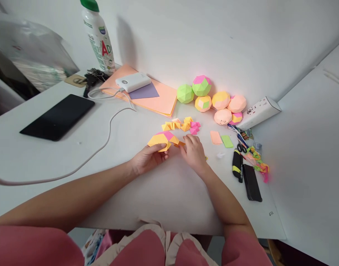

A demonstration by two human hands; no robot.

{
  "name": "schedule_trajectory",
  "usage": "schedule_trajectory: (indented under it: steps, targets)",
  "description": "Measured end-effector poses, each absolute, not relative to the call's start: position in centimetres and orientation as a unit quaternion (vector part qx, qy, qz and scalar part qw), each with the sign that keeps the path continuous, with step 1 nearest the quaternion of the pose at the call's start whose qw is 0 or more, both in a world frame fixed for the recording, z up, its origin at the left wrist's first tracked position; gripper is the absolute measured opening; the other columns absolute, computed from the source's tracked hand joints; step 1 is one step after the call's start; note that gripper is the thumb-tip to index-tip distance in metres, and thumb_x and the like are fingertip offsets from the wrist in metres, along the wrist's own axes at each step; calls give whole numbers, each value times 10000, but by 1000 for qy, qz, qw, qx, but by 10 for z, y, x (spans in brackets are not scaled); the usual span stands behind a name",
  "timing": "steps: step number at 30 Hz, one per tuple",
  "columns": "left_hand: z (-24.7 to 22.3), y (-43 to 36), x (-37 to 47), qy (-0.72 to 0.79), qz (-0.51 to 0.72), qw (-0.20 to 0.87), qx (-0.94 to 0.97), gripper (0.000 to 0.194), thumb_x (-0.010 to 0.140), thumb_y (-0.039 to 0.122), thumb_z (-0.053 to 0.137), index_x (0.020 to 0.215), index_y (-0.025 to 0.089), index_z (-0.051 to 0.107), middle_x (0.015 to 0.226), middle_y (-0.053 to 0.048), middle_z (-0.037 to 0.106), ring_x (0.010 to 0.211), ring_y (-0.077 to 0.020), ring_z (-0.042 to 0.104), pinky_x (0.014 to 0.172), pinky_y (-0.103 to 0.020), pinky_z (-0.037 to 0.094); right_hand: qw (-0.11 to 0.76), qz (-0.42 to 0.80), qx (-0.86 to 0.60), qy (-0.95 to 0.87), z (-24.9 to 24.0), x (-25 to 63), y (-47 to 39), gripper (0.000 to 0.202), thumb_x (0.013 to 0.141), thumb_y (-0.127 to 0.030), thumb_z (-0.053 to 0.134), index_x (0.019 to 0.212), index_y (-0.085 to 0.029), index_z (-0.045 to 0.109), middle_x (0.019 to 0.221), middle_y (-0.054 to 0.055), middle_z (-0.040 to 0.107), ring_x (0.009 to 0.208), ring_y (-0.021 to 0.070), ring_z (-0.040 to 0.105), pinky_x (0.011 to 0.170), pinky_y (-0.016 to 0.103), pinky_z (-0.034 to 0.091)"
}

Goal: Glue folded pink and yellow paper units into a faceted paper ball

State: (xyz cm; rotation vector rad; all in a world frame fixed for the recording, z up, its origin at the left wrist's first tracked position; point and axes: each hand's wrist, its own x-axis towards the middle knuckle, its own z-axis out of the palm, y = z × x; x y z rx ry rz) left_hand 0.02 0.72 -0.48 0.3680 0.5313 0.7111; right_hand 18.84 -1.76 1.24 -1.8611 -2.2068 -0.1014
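Between my hands is a partly assembled folded-paper ball (159,140), orange with a pink panel on top. My left hand (149,159) grips its left side, thumb across the front and fingers underneath. At its right edge my right hand (195,151) pinches a small orange folded piece (181,143) against the ball; whether that piece is joined to it I cannot tell. Just behind, a row of orange folded paper pieces (170,126) lies on the table. A cluster of pink folded pieces (195,127) is beside them, near my right fingertips.
Finished paper balls (202,85) are grouped by the wall. Peach and green paper slips (216,137), a cutter (237,162), scissors (241,148) and a black case (251,183) lie to the right. Leftward are a tablet (58,117), a cabled power bank (134,81) and a bottle (98,40).
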Motion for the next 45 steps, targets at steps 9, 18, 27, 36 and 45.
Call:
schedule_trajectory:
  steps: [9,18,27,36,45]
  targets:
    - [-5,8,0,236,338,890,194,97,716,199,702,747,143,629,674,-12,579,638,-109,535,612,-230,465,297,182,-659,-667,24,189,-35,131,784,-242,580,673,-181,611,744,42,601,766,176,509,696,321,432]
    - [-4,7,0,206,338,884,248,98,749,230,669,729,138,640,663,-11,550,654,-112,508,626,-237,448,443,608,-583,-306,13,168,-53,251,631,-369,754,740,-175,637,649,-28,574,551,71,469,519,231,335]
    - [-5,7,0,222,333,881,253,74,731,192,675,772,132,664,724,-27,595,652,-113,522,640,-245,456,478,632,-559,-247,10,161,-52,218,624,-345,772,691,-184,640,553,-44,543,505,60,440,482,216,326]
    - [-7,7,0,220,329,878,271,98,746,208,665,800,126,663,779,-68,640,701,-155,574,695,-295,463,484,635,-550,-245,8,158,-52,224,622,-352,773,694,-189,637,572,-35,562,519,71,458,498,228,361]
    - [-2,6,0,210,328,876,285,101,752,191,644,825,123,660,803,-77,651,723,-170,589,697,-308,460,490,641,-537,-245,10,155,-52,191,646,-327,762,706,-187,646,587,-34,563,562,72,481,523,224,368]
